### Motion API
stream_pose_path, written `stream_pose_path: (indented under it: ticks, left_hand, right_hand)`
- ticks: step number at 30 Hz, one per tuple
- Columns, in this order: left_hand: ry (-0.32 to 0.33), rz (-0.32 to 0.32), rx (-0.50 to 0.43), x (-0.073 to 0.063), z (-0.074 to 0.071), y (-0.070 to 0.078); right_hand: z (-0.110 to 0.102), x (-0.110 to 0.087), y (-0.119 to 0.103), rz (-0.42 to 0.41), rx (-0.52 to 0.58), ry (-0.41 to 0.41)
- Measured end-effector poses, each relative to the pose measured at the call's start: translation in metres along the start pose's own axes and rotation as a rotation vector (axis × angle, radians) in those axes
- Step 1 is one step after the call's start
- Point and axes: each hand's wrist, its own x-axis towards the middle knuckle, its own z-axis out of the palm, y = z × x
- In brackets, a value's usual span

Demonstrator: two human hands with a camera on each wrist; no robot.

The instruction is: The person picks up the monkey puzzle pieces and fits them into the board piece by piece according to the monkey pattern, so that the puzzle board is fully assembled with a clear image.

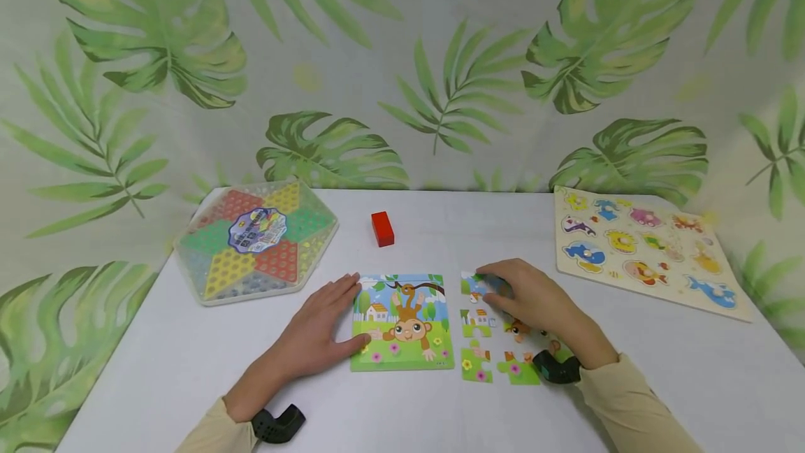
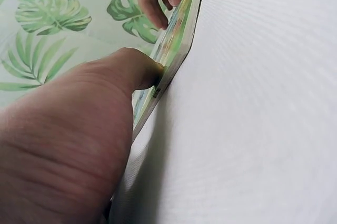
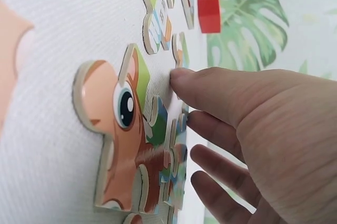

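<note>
My left hand [image 1: 323, 331] rests at the left edge of a square monkey puzzle board [image 1: 402, 358], its thumb lying on the picture's left side. In the left wrist view that thumb [image 2: 139, 69] presses over the board's rim. To the right of the board, my right hand [image 1: 534, 296] hovers over loose jigsaw pieces, its fingertips by the top-left sky piece [image 1: 473, 282]. A house piece [image 1: 474, 320] and a flowered grass piece [image 1: 476, 363] lie below. In the right wrist view, a monkey-eye piece [image 3: 121, 140] lies beside my slightly bent, spread fingers.
A hexagonal Chinese checkers board [image 1: 295, 219] lies at the back left. A red block [image 1: 382, 229] sits behind the monkey board. At the right is a wooden sea-animal peg puzzle [image 1: 606, 271]. A leaf-patterned cloth [image 1: 453, 100] hangs behind the white table.
</note>
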Motion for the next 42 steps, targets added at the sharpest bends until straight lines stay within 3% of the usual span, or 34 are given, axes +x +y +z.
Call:
stream_pose_path:
  ticks: [15, 42]
  left_hand:
    - [0.009, 0.018, 0.01, -0.0003, -0.0001, 0.0001]
    - [0.003, 0.025, 0.029, -0.0003, 0.0, -0.0001]
  right_hand:
    - [0.0014, 0.0006, 0.0002, 0.045, -0.011, 0.003]
    - [-0.0023, 0.0037, -0.0032, 0.016, -0.012, 0.07]
